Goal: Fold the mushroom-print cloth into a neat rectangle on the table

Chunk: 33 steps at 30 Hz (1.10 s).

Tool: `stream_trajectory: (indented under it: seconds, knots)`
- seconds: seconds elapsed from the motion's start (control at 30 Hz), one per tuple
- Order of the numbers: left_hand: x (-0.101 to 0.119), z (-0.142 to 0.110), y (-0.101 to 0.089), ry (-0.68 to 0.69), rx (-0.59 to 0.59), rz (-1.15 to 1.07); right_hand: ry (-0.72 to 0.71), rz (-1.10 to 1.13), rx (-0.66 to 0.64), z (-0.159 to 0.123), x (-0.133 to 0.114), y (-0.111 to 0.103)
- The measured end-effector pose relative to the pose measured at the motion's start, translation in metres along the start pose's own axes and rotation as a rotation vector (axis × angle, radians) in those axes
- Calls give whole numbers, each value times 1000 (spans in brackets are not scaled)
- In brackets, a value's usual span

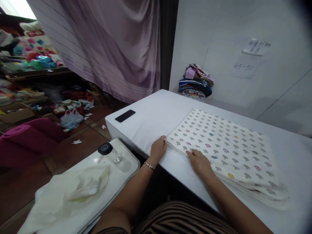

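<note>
A folded white fabric (224, 143) printed with grey and coloured mushroom-like shapes lies in several layers on the white-covered table (151, 120). With its fingers closed, my left hand (159, 149) pinches the near left corner of the fabric. My right hand (200, 164) rests at the near edge, a little right of the left one, its fingers curled over the cloth's edge. The fabric's layers show along the near side and at the right end, where they spread slightly.
A black phone (125, 115) lies at the table's far left. To the left, a small white table (117, 195) bears a lidded glass cup (114, 156) and a packet (85, 188). Folded clothes (196, 83) are stacked by the wall. A curtain (122, 42) hangs behind; cluttered goods lie left.
</note>
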<state>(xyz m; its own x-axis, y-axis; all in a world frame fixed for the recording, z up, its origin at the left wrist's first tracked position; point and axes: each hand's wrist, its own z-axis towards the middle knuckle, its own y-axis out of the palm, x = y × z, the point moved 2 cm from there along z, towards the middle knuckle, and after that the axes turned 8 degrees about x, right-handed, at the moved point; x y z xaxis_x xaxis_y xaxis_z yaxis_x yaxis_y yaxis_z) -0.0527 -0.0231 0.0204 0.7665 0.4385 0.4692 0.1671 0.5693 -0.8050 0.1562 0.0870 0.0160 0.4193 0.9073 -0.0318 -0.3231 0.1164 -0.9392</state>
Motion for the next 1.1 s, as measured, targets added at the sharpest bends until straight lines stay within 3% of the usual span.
stream_trajectory:
  seconds: [0.3,0.53,0.8,1.1]
  knots:
    - [-10,5,-7,199,-93,125,8,-4,14,-2,0,2]
    - [-14,6,-6,190,-80,30,17,-9,16,-2,0,3]
    - [-17,8,-7,287,-103,17,29,-29,-7,-3,-2,2]
    - [-10,18,-12,368,-248,208,131,183,6,-14,3,8]
